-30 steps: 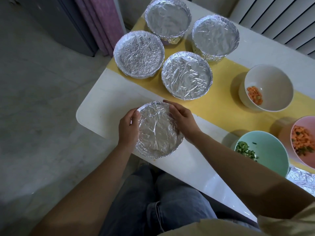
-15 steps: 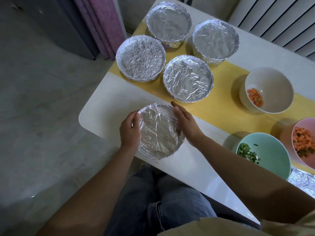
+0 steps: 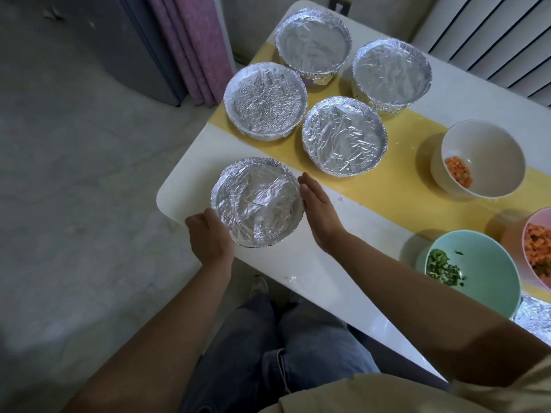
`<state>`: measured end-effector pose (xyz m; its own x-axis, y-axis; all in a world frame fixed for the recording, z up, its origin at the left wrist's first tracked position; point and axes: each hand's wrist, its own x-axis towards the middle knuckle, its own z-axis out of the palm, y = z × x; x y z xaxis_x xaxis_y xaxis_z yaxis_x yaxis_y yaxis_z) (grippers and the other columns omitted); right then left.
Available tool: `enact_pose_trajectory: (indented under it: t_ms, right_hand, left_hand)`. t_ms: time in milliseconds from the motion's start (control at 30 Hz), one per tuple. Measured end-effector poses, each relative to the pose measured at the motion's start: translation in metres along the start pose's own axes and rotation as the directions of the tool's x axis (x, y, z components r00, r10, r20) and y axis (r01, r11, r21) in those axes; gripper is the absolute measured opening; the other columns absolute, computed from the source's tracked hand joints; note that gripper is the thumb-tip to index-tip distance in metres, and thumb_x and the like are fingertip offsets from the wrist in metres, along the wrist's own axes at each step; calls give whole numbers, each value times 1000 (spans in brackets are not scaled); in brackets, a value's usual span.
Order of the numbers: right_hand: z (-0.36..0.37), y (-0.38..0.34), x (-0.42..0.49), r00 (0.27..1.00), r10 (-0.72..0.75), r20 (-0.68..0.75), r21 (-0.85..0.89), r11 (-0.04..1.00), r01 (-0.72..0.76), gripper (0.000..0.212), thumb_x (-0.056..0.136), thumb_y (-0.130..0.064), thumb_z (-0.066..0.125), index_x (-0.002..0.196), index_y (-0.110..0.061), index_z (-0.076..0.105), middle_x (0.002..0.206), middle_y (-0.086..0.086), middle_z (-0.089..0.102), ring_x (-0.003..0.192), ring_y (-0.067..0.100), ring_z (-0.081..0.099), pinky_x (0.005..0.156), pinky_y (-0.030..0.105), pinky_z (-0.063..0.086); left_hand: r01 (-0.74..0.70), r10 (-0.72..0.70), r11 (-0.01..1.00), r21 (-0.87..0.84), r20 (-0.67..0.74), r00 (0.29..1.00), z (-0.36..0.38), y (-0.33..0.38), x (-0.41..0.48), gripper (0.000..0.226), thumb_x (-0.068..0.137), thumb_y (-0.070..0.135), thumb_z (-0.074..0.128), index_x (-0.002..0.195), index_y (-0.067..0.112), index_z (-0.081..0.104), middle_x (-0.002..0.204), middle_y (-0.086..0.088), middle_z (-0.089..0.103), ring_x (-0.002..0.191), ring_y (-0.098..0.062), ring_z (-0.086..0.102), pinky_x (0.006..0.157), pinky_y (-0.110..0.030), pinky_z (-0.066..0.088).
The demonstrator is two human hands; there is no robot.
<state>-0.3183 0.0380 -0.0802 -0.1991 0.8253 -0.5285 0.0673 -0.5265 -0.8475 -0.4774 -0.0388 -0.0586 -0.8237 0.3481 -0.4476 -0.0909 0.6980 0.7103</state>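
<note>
A foil-covered bowl stands on the white table near its front left corner. My left hand is at the bowl's near-left side, fingers curled against the foil wall. My right hand lies flat along the bowl's right side, its straight fingers touching the foil. The foil top is crinkled and hides what is inside.
Several more foil-covered bowls stand behind on a yellow runner. At the right are a white bowl with carrot bits, a mint bowl with chopped greens and a pink bowl. Foil lies at the right edge.
My right hand's fingers have come off the bowl's rim and now lie straight along its side. My left hand has slid lower round the bowl's near-left edge.
</note>
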Motion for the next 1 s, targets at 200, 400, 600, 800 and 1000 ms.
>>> enact_pose_trajectory:
  t_ms: [200,400,600,800,1000]
  right_hand:
    - [16,15,-10,999,-18,-41,53,998,20,44,101,-42,40,140,-24,50,141,-4,53,129,14,50,110,42,40]
    - [41,17,-11,969,-41,-244,110,991,70,40,106,-31,28,130,-15,56,124,3,63,114,16,59,102,40,47]
    - [36,19,-7,978,-51,-203,42,997,60,49,105,-43,28,150,-25,33,152,-4,40,138,13,38,116,42,30]
    - [42,4,5,987,-125,-106,44,991,130,41,107,-34,31,145,-25,41,142,-7,49,129,7,47,109,32,39]
    - [65,-6,18,993,-121,-12,26,992,122,40,107,-21,32,147,-21,38,142,-7,48,125,3,48,97,13,42]
  left_hand:
    - [-146,208,959,-245,252,945,10,7,20,38,103,21,36,137,19,51,139,3,54,127,-13,50,107,-28,39]
    - [-122,170,942,-311,131,977,24,7,17,36,105,16,33,130,10,58,124,2,59,110,-10,53,90,-14,38]
    - [-136,191,945,-298,163,968,23,8,22,36,105,17,32,130,12,57,129,1,59,115,-13,55,101,-25,42]
    - [-182,245,936,-302,187,951,20,27,44,35,104,17,35,131,15,57,121,8,59,111,-7,55,99,-22,42]
    - [-264,315,938,-225,230,921,7,28,80,35,89,16,58,125,18,59,120,0,65,109,-16,62,100,-37,50]
